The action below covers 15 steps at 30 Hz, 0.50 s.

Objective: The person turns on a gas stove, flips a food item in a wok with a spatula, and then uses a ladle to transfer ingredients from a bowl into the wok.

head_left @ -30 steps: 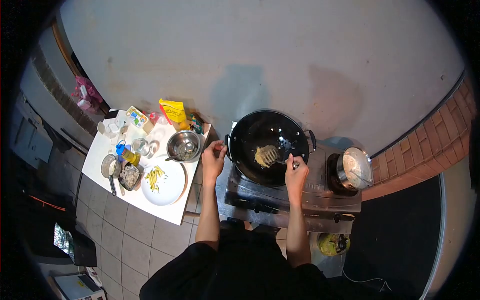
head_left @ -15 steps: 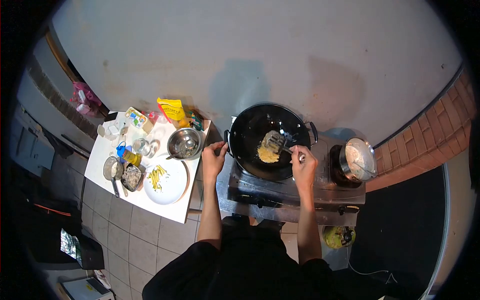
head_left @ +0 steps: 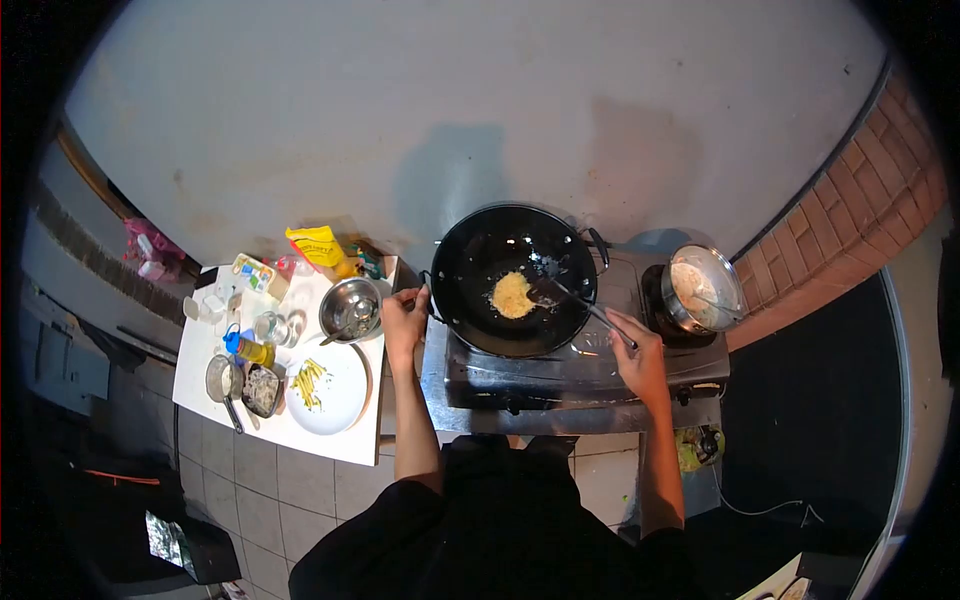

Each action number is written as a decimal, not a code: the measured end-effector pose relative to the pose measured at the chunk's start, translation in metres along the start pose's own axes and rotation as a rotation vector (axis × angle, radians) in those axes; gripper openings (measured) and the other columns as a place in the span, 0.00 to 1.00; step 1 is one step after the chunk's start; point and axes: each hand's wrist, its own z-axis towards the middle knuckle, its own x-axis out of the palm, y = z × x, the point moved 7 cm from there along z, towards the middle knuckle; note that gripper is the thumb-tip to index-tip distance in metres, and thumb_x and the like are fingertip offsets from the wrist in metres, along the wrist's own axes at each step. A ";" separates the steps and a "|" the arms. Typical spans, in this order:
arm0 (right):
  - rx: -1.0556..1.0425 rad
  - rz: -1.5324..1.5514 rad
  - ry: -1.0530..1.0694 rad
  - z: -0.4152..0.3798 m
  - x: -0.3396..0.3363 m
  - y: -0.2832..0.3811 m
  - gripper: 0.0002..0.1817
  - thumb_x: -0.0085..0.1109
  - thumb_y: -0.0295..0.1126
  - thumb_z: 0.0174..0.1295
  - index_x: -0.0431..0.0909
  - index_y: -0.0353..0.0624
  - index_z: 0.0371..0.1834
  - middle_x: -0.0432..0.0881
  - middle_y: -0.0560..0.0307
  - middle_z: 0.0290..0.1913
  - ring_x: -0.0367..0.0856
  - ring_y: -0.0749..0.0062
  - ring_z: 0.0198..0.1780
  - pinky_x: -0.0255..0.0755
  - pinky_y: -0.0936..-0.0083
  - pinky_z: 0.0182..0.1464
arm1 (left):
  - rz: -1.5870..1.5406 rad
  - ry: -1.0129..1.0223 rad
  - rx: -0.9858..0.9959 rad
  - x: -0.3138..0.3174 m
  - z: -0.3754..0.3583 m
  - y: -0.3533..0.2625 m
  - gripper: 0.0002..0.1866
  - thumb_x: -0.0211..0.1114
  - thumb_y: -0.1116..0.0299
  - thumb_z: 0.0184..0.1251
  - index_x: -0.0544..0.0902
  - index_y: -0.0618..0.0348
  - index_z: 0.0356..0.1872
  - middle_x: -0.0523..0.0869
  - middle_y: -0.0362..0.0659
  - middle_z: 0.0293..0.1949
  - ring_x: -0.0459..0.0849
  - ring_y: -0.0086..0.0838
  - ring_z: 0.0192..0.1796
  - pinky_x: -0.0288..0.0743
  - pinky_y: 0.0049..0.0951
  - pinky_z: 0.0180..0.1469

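A black wok point(head_left: 478, 250) stands on the stove, with a small golden mound of minced food point(head_left: 513, 296) in its middle. My left hand point(head_left: 404, 325) is closed on the wok's left loop handle, fingers pinched around it. My right hand point(head_left: 641, 355), off the wok's lower right edge, grips a spatula point(head_left: 592, 308) by its handle. The dark head of the spatula rests inside the wok at the right side of the food, apparently touching it.
A pot of pale food point(head_left: 690, 285) with a utensil in it stands right of the wok. On the white table point(head_left: 340, 448) are a white plate point(head_left: 345, 410) with green-yellow strips, a steel bowl point(head_left: 351, 300), an oil bottle point(head_left: 258, 353) and a yellow bag point(head_left: 316, 246).
My right hand has moved right and down, drawing the spatula's head off the top of the food to its right side. My left hand keeps its hold on the handle. The view has shifted slightly.
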 end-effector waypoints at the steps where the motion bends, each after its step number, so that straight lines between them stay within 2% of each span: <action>1: -0.014 0.013 0.016 -0.004 0.000 -0.009 0.14 0.53 0.20 0.58 0.77 0.32 0.48 0.81 0.43 0.48 0.81 0.59 0.50 0.70 0.74 0.53 | 0.019 -0.009 -0.022 -0.001 0.000 0.000 0.16 0.66 0.63 0.59 0.84 0.71 0.34 0.86 0.54 0.29 0.86 0.36 0.34 0.77 0.30 0.40; 3: -0.017 0.024 0.032 -0.011 -0.006 -0.018 0.15 0.54 0.20 0.57 0.77 0.32 0.48 0.81 0.43 0.49 0.80 0.59 0.51 0.69 0.74 0.54 | 0.013 0.006 -0.012 0.004 0.003 0.007 0.17 0.66 0.62 0.59 0.84 0.71 0.34 0.86 0.54 0.28 0.86 0.35 0.33 0.76 0.30 0.40; 5: -0.100 -0.083 0.022 -0.016 -0.012 -0.017 0.15 0.55 0.17 0.55 0.77 0.31 0.48 0.81 0.44 0.46 0.81 0.59 0.45 0.71 0.72 0.49 | 0.041 -0.002 -0.008 0.000 0.001 0.001 0.17 0.66 0.62 0.58 0.84 0.71 0.34 0.86 0.54 0.28 0.86 0.35 0.32 0.76 0.30 0.40; 6: -0.095 -0.081 0.021 -0.021 -0.016 -0.022 0.15 0.55 0.17 0.55 0.77 0.31 0.48 0.81 0.44 0.46 0.81 0.59 0.45 0.71 0.72 0.49 | 0.062 -0.032 0.023 -0.003 -0.001 -0.005 0.17 0.66 0.61 0.58 0.84 0.71 0.34 0.86 0.54 0.27 0.86 0.35 0.31 0.76 0.31 0.40; 8: -0.040 -0.284 0.003 -0.033 -0.025 -0.039 0.15 0.57 0.17 0.53 0.77 0.33 0.46 0.81 0.42 0.44 0.80 0.50 0.45 0.70 0.68 0.51 | 0.042 -0.018 0.019 0.001 0.002 0.006 0.17 0.66 0.61 0.58 0.84 0.71 0.34 0.86 0.54 0.27 0.85 0.36 0.31 0.76 0.31 0.40; 13: -0.054 -0.260 0.048 -0.046 -0.029 -0.062 0.16 0.57 0.15 0.51 0.76 0.36 0.45 0.80 0.42 0.41 0.78 0.47 0.45 0.69 0.66 0.51 | 0.019 -0.011 0.007 0.007 0.006 0.024 0.17 0.66 0.61 0.58 0.84 0.70 0.34 0.86 0.54 0.29 0.85 0.35 0.33 0.75 0.31 0.41; 15: -0.026 -0.419 -0.027 -0.056 -0.032 -0.095 0.17 0.55 0.14 0.49 0.77 0.36 0.44 0.79 0.42 0.42 0.78 0.46 0.46 0.69 0.65 0.51 | -0.021 -0.012 0.020 0.008 0.007 0.031 0.18 0.67 0.60 0.58 0.84 0.69 0.35 0.86 0.55 0.31 0.85 0.35 0.35 0.75 0.31 0.41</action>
